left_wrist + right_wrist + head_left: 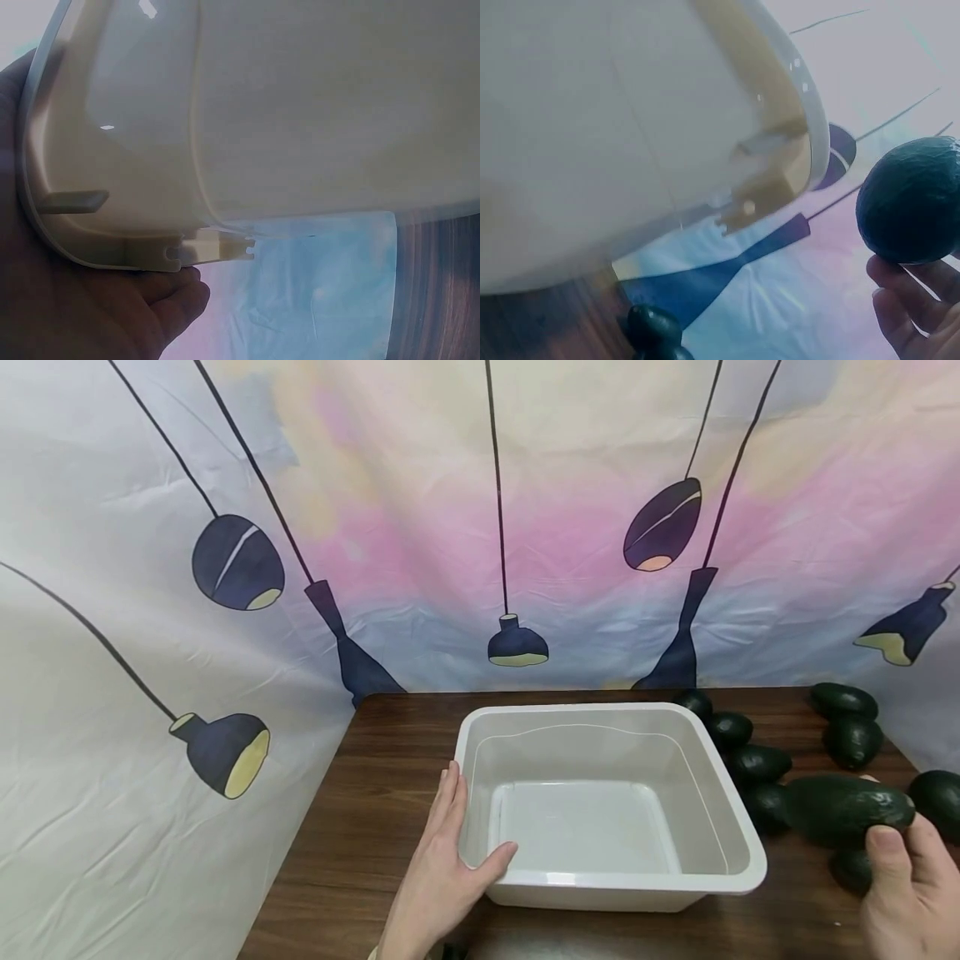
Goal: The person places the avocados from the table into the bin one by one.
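A white plastic tub [622, 882] stands on the table, with nothing inside it. My left hand [444, 870] rests at its near left corner, fingers extended along the outer side and thumb over the rim. From below, the left wrist view shows that palm [97, 307] against the rim's underside. Right of the tub, my right hand [913, 883] holds a dark green avocado [847, 810] between thumb and fingers. The right wrist view shows this avocado [915, 201] above the fingertips [889, 274]. It partly covers other avocados behind it in the head view.
Several loose avocados [757, 763] lie along the tub's right side. More avocados [852, 741] sit at the back right, and another [937, 802] is at the right edge. Behind the brown wooden table [375, 793] hangs a cloth [420, 527] printed with lamps.
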`<state>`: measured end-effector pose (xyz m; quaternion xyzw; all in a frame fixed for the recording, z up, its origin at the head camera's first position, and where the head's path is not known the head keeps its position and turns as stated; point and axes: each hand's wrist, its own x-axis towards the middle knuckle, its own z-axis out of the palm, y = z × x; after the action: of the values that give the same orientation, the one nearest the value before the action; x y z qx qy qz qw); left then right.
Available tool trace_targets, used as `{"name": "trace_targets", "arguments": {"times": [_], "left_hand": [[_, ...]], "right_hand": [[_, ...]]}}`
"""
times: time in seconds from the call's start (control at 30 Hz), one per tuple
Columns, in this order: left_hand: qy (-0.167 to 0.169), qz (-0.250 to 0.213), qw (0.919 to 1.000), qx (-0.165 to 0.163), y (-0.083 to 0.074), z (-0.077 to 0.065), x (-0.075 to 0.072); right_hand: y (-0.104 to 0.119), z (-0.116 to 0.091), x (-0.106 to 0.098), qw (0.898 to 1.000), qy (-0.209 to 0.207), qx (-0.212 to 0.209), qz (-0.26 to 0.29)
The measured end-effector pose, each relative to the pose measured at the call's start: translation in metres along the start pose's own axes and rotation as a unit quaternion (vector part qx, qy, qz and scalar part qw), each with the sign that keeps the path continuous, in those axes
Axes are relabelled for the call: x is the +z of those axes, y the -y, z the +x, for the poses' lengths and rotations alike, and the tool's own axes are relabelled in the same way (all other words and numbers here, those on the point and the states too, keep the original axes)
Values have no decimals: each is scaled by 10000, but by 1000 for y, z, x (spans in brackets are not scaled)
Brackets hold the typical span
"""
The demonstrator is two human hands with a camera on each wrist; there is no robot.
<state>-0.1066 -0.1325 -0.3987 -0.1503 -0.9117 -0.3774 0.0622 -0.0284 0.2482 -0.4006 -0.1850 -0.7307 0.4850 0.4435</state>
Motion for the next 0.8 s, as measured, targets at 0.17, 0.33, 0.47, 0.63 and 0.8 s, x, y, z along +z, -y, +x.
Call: {"name": "trace_targets", "arguments": {"times": [0.17, 0.33, 0.47, 0.63, 0.8], "left_hand": [[-56, 14, 9999, 87, 1, -1, 1], [-74, 11, 9999, 143, 2, -1, 1], [-75, 23, 9999, 144, 2, -1, 1], [-72, 29, 9999, 138, 2, 0, 1], [-81, 0, 9999, 141, 3, 0, 1]], "right_hand": [[8, -4, 4, 10000, -2, -50, 9], [18, -8, 6, 9995, 287, -102, -89], [25, -10, 8, 9983, 539, 6, -210], [31, -12, 11, 9952, 869, 79, -453], [38, -14, 14, 9887, 1330, -12, -689]]}}
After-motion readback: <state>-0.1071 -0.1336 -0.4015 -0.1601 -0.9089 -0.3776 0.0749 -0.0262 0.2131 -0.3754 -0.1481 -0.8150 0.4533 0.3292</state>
